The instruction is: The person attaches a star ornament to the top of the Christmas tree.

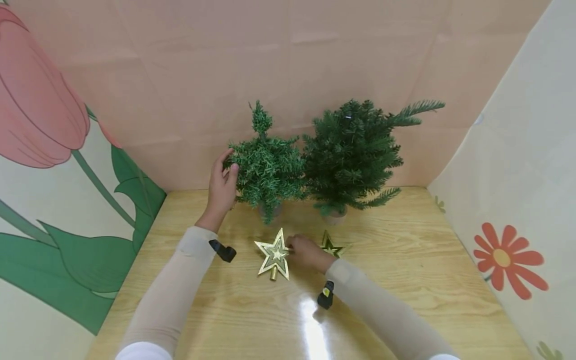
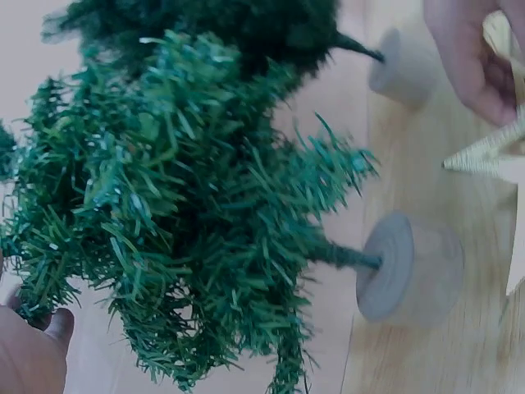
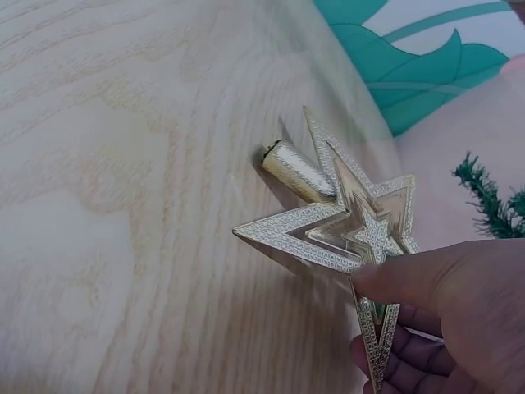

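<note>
Two small artificial Christmas trees stand side by side: a lighter green tree [image 1: 267, 165] on the left and a darker, fuller tree [image 1: 353, 150] on the right. My left hand [image 1: 222, 187] holds foliage at the left side of the lighter tree, thumb and fingers about the branch tips; foliage partly hides the fingers in the left wrist view. With thumb and fingers, my right hand [image 1: 308, 252] pinches one point of a gold star tree topper [image 3: 377, 234], its short socket facing the near side. A second gold star [image 1: 330, 245] lies behind the right hand, partly hidden.
The trees' round bases [image 2: 422, 267] stand on a wooden table [image 1: 243, 320] close to the pink backdrop [image 1: 216, 75]. A tulip-printed panel [image 1: 40, 100] borders the left, and a panel with a red flower [image 1: 501, 257] borders the right.
</note>
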The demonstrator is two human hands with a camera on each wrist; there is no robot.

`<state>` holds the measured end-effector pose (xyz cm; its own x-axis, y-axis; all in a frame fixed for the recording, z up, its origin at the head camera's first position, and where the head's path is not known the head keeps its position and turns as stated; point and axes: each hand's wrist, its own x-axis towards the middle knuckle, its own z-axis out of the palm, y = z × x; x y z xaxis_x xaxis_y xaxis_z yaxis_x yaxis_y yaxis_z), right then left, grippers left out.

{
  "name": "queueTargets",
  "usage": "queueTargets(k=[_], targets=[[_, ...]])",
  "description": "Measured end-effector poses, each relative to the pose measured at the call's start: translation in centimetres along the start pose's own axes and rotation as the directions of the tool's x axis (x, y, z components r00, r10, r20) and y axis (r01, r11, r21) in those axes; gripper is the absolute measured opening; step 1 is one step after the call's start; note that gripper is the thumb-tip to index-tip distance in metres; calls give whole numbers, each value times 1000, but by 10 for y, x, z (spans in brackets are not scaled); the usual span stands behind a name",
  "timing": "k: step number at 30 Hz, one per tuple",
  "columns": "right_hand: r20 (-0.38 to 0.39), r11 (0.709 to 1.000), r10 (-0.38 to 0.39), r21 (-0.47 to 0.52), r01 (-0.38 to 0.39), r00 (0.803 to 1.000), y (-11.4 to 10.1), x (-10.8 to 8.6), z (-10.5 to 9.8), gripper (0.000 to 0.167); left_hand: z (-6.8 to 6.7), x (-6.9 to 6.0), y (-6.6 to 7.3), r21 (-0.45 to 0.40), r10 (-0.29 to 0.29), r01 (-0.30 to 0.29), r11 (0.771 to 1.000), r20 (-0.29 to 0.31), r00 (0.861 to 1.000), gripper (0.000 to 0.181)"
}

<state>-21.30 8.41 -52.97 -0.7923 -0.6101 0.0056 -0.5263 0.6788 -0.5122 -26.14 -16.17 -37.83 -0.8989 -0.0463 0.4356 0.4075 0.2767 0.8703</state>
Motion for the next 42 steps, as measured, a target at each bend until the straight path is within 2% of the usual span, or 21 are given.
queueTargets(k=[3, 7, 10, 14, 18, 22, 30, 37, 42], targets=[[-14, 1000, -17, -1, 17, 1000, 1, 2, -3, 5, -3, -2, 14, -71, -35, 34, 997, -19, 999, 43], [-14, 1000, -6, 30, 6, 1000, 2, 2, -7, 11, -5, -4, 25, -105, -57, 53, 993, -36, 998, 39], [-8, 996, 19, 90, -18, 1000, 0, 1, -10, 18, -5, -4, 25, -121, -74, 67, 990, -56, 996, 37], [11, 983, 39, 177, -41, 999, -2, -2, -14, 19, -5, -3, 23, -152, -80, 67, 986, -82, 993, 34], [26, 977, 32, 212, -37, 999, -4, -4, -21, 22, -5, -2, 22, -176, -78, 61, 982, -93, 993, 30], [32, 973, 26, 230, -33, 999, -8, -7, -29, 24, -5, -1, 24, -166, -86, 68, 984, -106, 991, 28], [13, 981, -71, 182, 68, 997, -16, -14, -45, 25, -6, 1, 22, -153, -73, 55, 987, -113, 991, 35], [-11, 980, -116, 160, 116, 993, -36, -22, -76, 25, -5, 1, 24, -119, -80, 65, 991, -120, 990, 35], [-17, 988, -124, 91, 125, 992, -50, -25, -103, 25, -7, 1, 23, -99, -82, 70, 993, -125, 989, 30]])
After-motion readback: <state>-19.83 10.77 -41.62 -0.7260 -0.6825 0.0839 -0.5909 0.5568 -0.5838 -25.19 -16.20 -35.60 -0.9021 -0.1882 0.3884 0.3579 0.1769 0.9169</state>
